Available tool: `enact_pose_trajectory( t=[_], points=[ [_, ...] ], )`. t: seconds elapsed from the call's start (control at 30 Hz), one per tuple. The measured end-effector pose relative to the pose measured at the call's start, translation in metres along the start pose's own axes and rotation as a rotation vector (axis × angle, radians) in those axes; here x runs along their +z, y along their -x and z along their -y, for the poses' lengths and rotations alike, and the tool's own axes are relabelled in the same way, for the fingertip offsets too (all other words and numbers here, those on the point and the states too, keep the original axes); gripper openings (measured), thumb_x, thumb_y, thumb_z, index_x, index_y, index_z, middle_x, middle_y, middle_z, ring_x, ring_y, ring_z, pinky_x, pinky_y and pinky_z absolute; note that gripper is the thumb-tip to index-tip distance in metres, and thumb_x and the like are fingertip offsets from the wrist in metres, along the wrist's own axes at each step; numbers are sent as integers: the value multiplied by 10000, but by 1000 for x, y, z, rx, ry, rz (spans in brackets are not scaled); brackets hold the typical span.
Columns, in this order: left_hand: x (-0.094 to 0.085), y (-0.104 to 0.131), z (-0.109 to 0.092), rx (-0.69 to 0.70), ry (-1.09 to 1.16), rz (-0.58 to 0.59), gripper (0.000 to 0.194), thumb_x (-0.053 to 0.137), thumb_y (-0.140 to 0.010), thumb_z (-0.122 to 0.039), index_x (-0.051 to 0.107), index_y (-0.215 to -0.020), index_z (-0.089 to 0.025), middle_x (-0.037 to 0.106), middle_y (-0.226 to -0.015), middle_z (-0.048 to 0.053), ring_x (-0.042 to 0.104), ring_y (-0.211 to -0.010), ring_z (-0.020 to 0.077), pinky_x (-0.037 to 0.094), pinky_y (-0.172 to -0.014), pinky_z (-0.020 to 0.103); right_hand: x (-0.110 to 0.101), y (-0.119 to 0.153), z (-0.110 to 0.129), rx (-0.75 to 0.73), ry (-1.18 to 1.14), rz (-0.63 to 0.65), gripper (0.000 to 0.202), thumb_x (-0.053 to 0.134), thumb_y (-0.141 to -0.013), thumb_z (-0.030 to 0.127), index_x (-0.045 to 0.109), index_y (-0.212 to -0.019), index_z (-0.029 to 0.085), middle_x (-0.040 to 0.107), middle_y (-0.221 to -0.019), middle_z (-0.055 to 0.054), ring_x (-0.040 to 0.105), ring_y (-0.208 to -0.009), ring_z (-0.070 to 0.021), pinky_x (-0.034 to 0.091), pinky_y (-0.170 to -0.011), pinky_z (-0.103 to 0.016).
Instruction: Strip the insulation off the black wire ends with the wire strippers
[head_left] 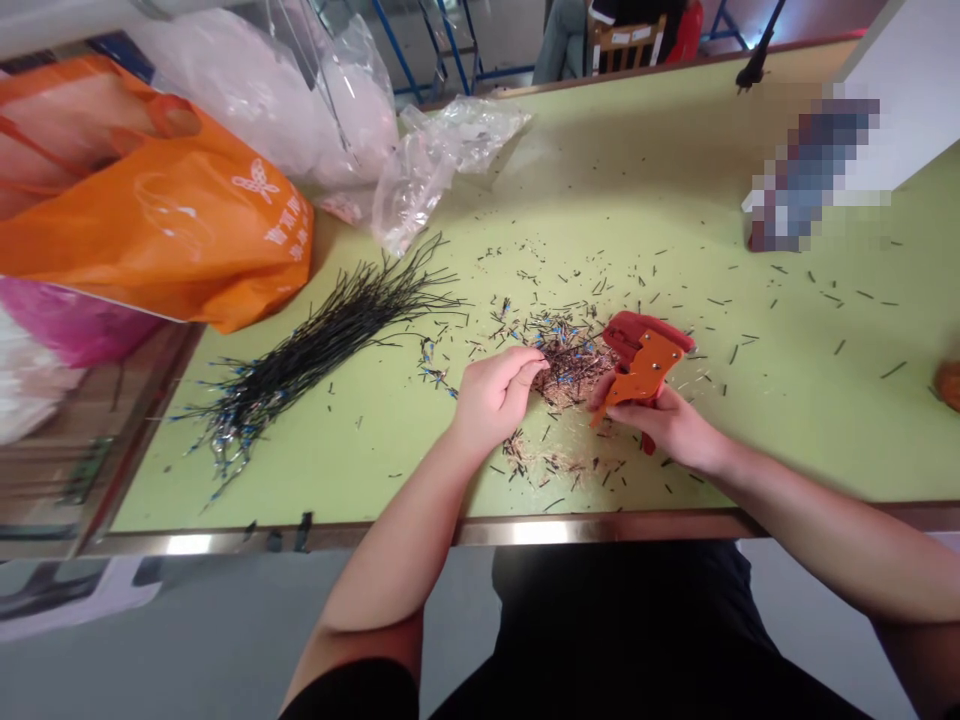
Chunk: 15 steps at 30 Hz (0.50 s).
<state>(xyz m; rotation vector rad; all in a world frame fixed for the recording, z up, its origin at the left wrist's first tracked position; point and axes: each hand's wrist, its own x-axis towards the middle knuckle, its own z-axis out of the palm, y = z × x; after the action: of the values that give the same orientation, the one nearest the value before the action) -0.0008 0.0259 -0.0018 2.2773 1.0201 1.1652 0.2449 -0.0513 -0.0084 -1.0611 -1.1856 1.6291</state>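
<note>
The right hand (679, 428) has its grip clamped on a red-and-orange hand tool (651, 362), just right of the heap of clippings (568, 387) on the green worktop (787, 430); the left hand (491, 397) is just left of that heap, its grip pinched together (whether on anything, I cannot tell); a bundle of black wires (322, 340) lies farther left of the heap; an orange bag (225, 240) sits well left of it.
</note>
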Motion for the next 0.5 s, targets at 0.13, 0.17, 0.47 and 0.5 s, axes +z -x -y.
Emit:
enact_pose_trajectory(
  t=[0.13,0.17,0.47,0.5],
  points=[
    [-2,2,-3,13,40,-24,323,513,-1098,-378,745,-951,-209,817,-867,4,748,-722,127,579,-706,236,1,0,3,53,-273,84,303,725,-972,500,725,-969,196,680,-911,-44,691,-883,-214,598,-826,-354],
    [-2,2,-3,11,48,-28,323,512,-1099,-378,744,-951,-209,819,-871,6,754,-734,129,584,-713,238,1,0,3,74,-317,122,340,724,-970,528,723,-948,188,676,-901,-45,697,-871,-211,603,-804,-342],
    [-6,2,0,-9,109,9,363,500,-1105,-443,744,-963,-214,818,-866,13,737,-693,132,582,-678,254,-5,-1,3,164,-411,316,403,697,-987,553,702,-953,152,731,-927,-75,746,-848,-206,618,-790,-329],
    [-6,2,0,-14,121,17,366,501,-1104,-450,745,-966,-215,816,-867,14,731,-689,133,578,-675,258,-6,-3,3,179,-439,328,408,694,-986,556,697,-957,150,735,-933,-79,753,-859,-212,618,-790,-333]
  ],
)
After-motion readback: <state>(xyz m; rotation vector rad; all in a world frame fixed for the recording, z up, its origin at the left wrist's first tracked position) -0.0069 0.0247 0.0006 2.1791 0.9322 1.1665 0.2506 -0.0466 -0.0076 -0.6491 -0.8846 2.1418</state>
